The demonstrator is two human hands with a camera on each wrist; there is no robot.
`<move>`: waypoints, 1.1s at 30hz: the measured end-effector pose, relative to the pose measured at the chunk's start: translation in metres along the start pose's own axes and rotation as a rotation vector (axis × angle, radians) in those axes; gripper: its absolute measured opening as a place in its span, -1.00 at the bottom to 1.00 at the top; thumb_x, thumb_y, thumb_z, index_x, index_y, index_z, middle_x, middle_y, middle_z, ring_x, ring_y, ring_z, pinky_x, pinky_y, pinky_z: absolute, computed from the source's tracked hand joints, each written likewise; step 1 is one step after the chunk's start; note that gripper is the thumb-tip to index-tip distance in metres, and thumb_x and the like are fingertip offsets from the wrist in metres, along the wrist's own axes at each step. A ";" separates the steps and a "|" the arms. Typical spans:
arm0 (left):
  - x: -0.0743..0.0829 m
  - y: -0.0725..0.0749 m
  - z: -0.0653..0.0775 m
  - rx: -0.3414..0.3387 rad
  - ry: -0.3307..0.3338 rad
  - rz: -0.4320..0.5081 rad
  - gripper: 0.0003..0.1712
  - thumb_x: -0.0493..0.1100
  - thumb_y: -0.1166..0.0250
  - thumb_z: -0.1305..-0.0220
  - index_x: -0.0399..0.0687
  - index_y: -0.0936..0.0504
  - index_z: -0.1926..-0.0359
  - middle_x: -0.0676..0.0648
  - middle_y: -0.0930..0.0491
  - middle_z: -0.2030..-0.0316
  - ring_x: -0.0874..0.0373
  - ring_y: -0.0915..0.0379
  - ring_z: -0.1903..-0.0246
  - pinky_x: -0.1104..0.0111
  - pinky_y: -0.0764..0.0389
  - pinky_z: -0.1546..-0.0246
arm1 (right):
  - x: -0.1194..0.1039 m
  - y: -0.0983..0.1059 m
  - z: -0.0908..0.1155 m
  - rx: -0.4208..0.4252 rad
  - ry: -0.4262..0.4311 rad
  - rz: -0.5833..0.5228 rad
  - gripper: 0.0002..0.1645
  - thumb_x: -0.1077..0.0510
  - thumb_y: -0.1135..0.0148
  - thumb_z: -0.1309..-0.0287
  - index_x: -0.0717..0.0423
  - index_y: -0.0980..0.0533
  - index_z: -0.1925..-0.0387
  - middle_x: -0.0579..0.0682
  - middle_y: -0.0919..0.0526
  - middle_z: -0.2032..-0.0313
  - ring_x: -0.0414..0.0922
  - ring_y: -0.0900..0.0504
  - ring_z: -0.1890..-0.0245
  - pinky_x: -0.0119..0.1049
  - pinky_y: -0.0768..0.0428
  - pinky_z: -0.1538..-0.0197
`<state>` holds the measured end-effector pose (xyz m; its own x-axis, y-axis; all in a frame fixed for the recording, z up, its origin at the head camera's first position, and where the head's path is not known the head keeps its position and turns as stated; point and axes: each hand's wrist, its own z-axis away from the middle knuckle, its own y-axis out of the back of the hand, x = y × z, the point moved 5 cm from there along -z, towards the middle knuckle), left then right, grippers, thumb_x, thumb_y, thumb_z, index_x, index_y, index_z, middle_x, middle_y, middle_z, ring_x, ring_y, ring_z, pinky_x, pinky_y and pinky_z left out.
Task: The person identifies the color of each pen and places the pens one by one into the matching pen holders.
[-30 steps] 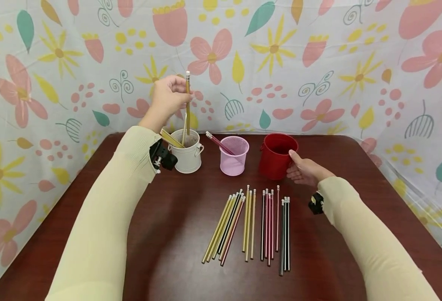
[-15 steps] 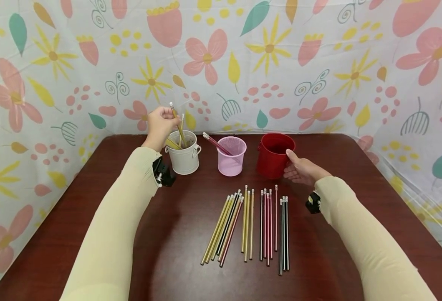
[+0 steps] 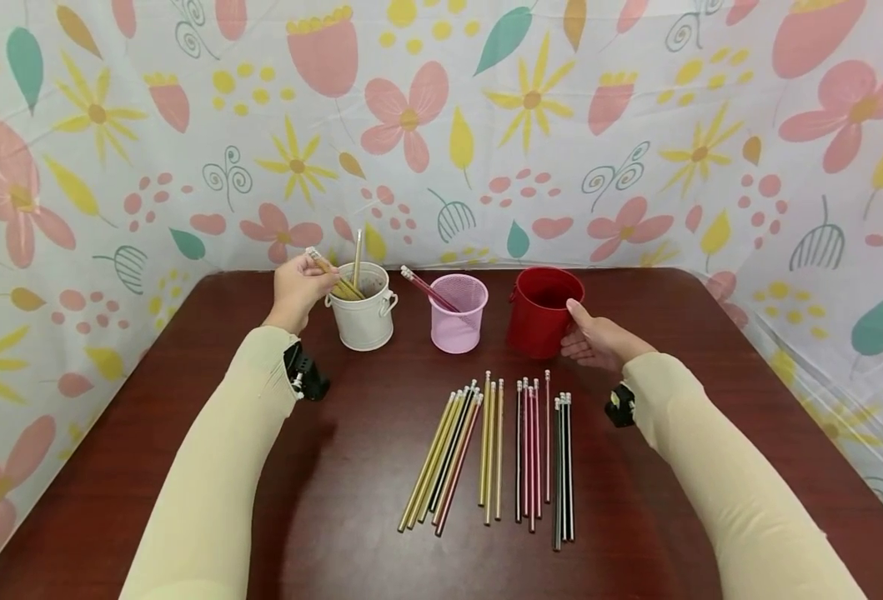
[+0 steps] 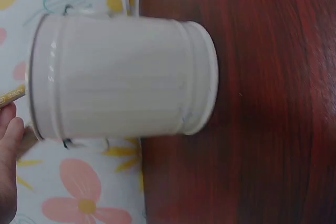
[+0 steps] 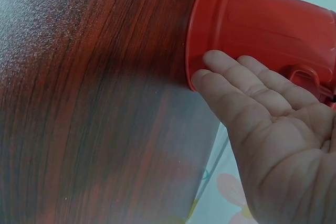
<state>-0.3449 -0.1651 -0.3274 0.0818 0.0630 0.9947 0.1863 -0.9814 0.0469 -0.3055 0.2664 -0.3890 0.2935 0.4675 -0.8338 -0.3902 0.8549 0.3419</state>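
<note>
Work partly done — left hand (image 3: 297, 290) pinching a gold pencil (image 3: 321, 261) in the white pail (image 3: 363, 325), dark red pencils (image 3: 428, 287) in the pink cup (image 3: 456, 335), right hand (image 3: 599, 339) straight-fingered against the red bucket (image 3: 534, 327) — while four pencil groups (image 3: 489, 454) remain on the table (image 3: 351, 500).

I see a reddish-brown desk (image 3: 366, 467) in front of me, its surface streaked with dark grain. Beyond its far edge I face a white cloth (image 3: 441, 192) with a flower-and-leaf print in pink, yellow and teal.
</note>
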 end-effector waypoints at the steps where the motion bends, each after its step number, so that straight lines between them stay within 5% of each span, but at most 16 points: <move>1: -0.002 0.003 -0.001 0.014 0.003 0.004 -0.88 -0.47 -0.24 -0.20 -0.26 -0.51 0.28 0.19 -0.58 0.56 0.42 -0.54 0.47 0.57 -0.59 0.32 | 0.000 0.000 0.000 0.002 -0.001 0.000 0.14 -0.42 0.57 -0.37 0.64 0.01 -0.33 0.56 -0.17 -0.30 0.35 -0.22 -0.32 0.09 -0.15 -0.41; 8: -0.012 0.016 -0.002 0.090 0.024 -0.094 -0.70 -0.36 -0.27 -0.24 -0.43 -0.57 0.02 0.13 -0.57 0.46 0.46 -0.51 0.48 0.31 -0.62 0.03 | 0.001 -0.003 -0.001 0.004 -0.003 0.001 0.16 -0.44 0.56 -0.35 0.64 -0.03 -0.31 0.55 -0.19 -0.29 0.34 -0.24 -0.31 0.09 -0.17 -0.41; 16: -0.018 0.027 0.004 0.176 0.075 -0.264 -0.69 -0.21 -0.34 -0.22 -0.36 -0.62 0.09 0.08 -0.59 0.46 0.37 -0.51 0.53 0.56 -0.54 0.41 | 0.001 -0.006 -0.002 -0.002 -0.010 0.003 0.17 -0.45 0.59 -0.35 0.65 -0.07 -0.28 0.55 -0.20 -0.28 0.34 -0.25 -0.30 0.09 -0.18 -0.40; 25: -0.029 0.028 0.010 0.063 0.103 -0.367 -0.57 -0.08 -0.27 -0.32 -0.39 -0.61 0.00 -0.35 -0.64 0.10 0.35 -0.53 0.58 0.57 -0.57 0.48 | -0.002 -0.007 -0.004 -0.027 -0.005 0.006 0.17 -0.42 0.62 -0.36 0.68 -0.06 -0.28 0.58 -0.19 -0.28 0.36 -0.23 -0.32 0.10 -0.16 -0.40; 33: -0.051 0.008 0.020 -0.010 0.123 -0.270 -0.44 0.07 -0.22 -0.35 -0.44 -0.61 0.03 -0.22 -0.70 0.33 0.20 -0.63 0.54 0.36 -0.69 0.37 | 0.001 -0.003 -0.001 -0.044 -0.021 -0.027 0.21 -0.44 0.67 -0.33 0.70 0.06 -0.32 0.59 -0.02 -0.35 0.39 -0.08 -0.38 0.13 -0.11 -0.41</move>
<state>-0.3278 -0.1723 -0.3797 -0.0890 0.3003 0.9497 0.1757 -0.9338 0.3118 -0.3051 0.2637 -0.3911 0.3224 0.4496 -0.8330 -0.4199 0.8566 0.2998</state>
